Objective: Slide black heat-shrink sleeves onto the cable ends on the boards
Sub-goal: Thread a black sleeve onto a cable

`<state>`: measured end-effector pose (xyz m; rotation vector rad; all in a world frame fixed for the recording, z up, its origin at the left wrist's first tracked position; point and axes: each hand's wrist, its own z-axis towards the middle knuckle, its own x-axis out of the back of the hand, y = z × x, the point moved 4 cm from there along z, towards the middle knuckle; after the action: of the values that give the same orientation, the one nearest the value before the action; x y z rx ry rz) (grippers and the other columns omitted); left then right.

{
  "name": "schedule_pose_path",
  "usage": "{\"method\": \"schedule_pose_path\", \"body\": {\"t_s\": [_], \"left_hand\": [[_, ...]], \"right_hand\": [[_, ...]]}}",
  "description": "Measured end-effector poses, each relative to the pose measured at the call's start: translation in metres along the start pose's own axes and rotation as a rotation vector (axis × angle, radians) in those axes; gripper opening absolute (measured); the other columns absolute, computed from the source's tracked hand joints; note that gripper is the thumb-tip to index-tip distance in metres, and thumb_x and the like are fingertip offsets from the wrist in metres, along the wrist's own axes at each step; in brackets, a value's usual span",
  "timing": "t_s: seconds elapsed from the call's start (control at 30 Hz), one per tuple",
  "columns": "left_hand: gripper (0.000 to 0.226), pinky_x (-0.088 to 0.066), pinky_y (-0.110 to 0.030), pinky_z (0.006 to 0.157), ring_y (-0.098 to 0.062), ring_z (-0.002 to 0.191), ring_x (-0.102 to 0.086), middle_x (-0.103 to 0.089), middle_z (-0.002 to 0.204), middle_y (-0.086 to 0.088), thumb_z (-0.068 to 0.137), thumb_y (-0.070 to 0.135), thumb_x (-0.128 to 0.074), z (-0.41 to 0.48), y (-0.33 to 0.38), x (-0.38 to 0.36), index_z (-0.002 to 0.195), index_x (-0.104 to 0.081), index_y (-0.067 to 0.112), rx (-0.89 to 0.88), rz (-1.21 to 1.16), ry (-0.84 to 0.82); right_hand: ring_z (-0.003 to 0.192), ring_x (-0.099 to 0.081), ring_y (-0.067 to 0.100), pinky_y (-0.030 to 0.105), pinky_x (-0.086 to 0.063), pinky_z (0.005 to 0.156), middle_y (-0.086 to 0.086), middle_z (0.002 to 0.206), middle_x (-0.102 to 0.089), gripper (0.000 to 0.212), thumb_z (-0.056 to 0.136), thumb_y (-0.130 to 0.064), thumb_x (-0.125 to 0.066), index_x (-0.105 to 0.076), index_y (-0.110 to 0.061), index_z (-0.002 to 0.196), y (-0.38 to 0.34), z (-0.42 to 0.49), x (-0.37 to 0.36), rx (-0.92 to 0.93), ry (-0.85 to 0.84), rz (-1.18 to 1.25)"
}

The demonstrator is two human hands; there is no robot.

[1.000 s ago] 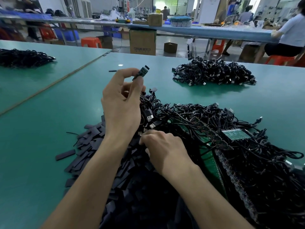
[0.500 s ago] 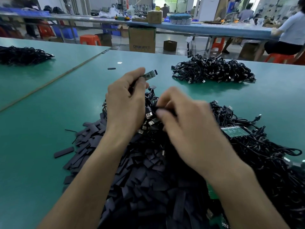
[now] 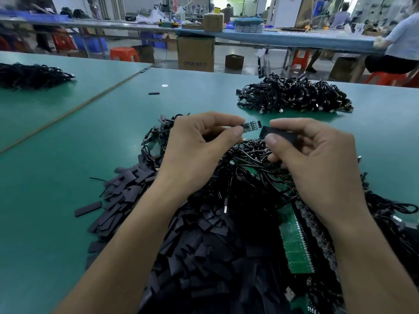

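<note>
Between the fingertips of both hands, the small board and a black sleeve now meet end to end, just beside each other. A second ago the right hand was down at the heap of loose sleeves; it has come up pinching one between thumb and forefinger. The left hand keeps thumb and forefinger clamped on the board's cable end, so picking looks done and only the sliding-on remains.

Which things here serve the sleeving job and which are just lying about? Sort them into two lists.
In the job: left hand pinching the small board; right hand pinching a black sleeve; sleeve pile; cable tangle under the hands.
Lying about: far cable heap; stray sleeve; cardboard box; orange stool.
</note>
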<state>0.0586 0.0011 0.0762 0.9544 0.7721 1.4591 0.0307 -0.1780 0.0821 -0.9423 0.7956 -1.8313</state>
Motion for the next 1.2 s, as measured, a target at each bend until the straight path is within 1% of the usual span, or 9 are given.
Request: {"method": "schedule_pose_path", "body": {"t_s": [0.03, 0.1, 0.17, 0.3, 0.47, 0.57, 0.8, 1.0, 1.2], "left_hand": [[0.015, -0.06, -0.024, 0.079, -0.01, 0.081, -0.075, -0.077, 0.08, 0.006, 0.089, 0.017, -0.073, -0.0002, -0.0003, 0.0006, 0.091, -0.076, 0.032, 0.004, 0.004, 0.007], [0.014, -0.058, -0.021, 0.077, -0.007, 0.08, -0.075, -0.077, 0.08, 0.007, 0.088, 0.015, -0.073, -0.0001, -0.0001, 0.0012, 0.09, -0.076, 0.029, 0.016, 0.01, 0.013], [0.014, -0.056, -0.016, 0.073, -0.006, 0.077, -0.074, -0.077, 0.078, 0.008, 0.089, 0.013, -0.073, -0.0002, 0.0005, 0.0008, 0.089, -0.076, 0.026, 0.028, 0.027, 0.015], [0.014, -0.055, -0.014, 0.069, -0.005, 0.072, -0.073, -0.076, 0.072, 0.008, 0.087, 0.012, -0.073, -0.0009, 0.0009, 0.0014, 0.086, -0.076, 0.025, 0.036, 0.073, 0.027], [0.013, -0.051, -0.01, 0.064, -0.003, 0.067, -0.072, -0.075, 0.069, 0.009, 0.086, 0.011, -0.074, -0.0021, 0.0034, 0.0014, 0.083, -0.076, 0.023, 0.056, 0.081, 0.04], [0.011, -0.047, -0.008, 0.06, 0.0, 0.064, -0.07, -0.075, 0.068, 0.008, 0.086, 0.011, -0.074, -0.003, 0.0038, -0.0005, 0.083, -0.076, 0.022, 0.077, 0.062, 0.033], [0.009, -0.043, -0.006, 0.055, 0.004, 0.055, -0.064, -0.075, 0.067, 0.006, 0.086, 0.011, -0.074, -0.0032, 0.0041, -0.0031, 0.083, -0.076, 0.019, 0.107, 0.019, 0.019], [0.01, -0.045, -0.01, 0.054, 0.004, 0.05, -0.059, -0.075, 0.068, 0.003, 0.087, 0.01, -0.074, -0.0038, 0.0035, -0.0062, 0.081, -0.075, 0.018, 0.138, -0.03, 0.002], [0.009, -0.043, -0.009, 0.053, 0.004, 0.05, -0.057, -0.075, 0.068, 0.003, 0.088, 0.009, -0.073, -0.0037, 0.0018, -0.0075, 0.083, -0.074, 0.017, 0.156, -0.071, -0.033]], "right_hand": [[0.072, -0.072, 0.006, 0.022, -0.059, 0.07, -0.013, 0.081, -0.075, 0.024, 0.083, -0.021, -0.08, -0.071, -0.036, 0.099, 0.0006, -0.0003, -0.0011, 0.002, -0.007, -0.017], [0.077, -0.072, 0.008, 0.033, -0.061, 0.078, -0.014, 0.083, -0.074, 0.024, 0.079, -0.026, -0.083, -0.071, -0.039, 0.095, 0.0017, -0.0004, -0.0022, 0.012, -0.003, -0.052], [0.079, -0.072, 0.006, 0.038, -0.06, 0.081, -0.018, 0.085, -0.073, 0.023, 0.079, -0.03, -0.083, -0.071, -0.041, 0.096, 0.002, -0.0007, -0.0022, 0.029, 0.007, -0.08], [0.077, -0.071, 0.003, 0.033, -0.061, 0.078, -0.023, 0.085, -0.071, 0.023, 0.082, -0.034, -0.078, -0.066, -0.045, 0.098, -0.0024, -0.0027, -0.0033, 0.109, 0.025, -0.111], [0.068, -0.072, 0.003, 0.016, -0.056, 0.066, -0.02, 0.079, -0.073, 0.02, 0.084, -0.03, -0.075, -0.066, -0.044, 0.095, -0.0026, -0.0031, -0.0032, 0.14, 0.074, -0.012], [0.067, -0.072, 0.004, 0.012, -0.053, 0.063, -0.021, 0.082, -0.074, 0.021, 0.084, -0.025, -0.077, -0.068, -0.041, 0.094, -0.0003, -0.0032, -0.0036, 0.14, 0.075, 0.019], [0.065, -0.072, 0.005, 0.018, -0.057, 0.064, -0.021, 0.085, -0.074, 0.021, 0.084, -0.025, -0.078, -0.069, -0.042, 0.093, 0.0036, -0.0028, -0.0054, 0.162, 0.098, 0.028], [0.064, -0.072, 0.007, 0.021, -0.058, 0.064, -0.02, 0.085, -0.074, 0.019, 0.084, -0.027, -0.078, -0.069, -0.041, 0.093, 0.0042, -0.0032, -0.0057, 0.149, 0.111, 0.034], [0.065, -0.071, 0.008, 0.019, -0.057, 0.066, -0.021, 0.086, -0.075, 0.023, 0.079, -0.029, -0.079, -0.069, -0.038, 0.098, 0.0061, -0.0017, -0.0036, 0.102, 0.09, 0.072]]}}
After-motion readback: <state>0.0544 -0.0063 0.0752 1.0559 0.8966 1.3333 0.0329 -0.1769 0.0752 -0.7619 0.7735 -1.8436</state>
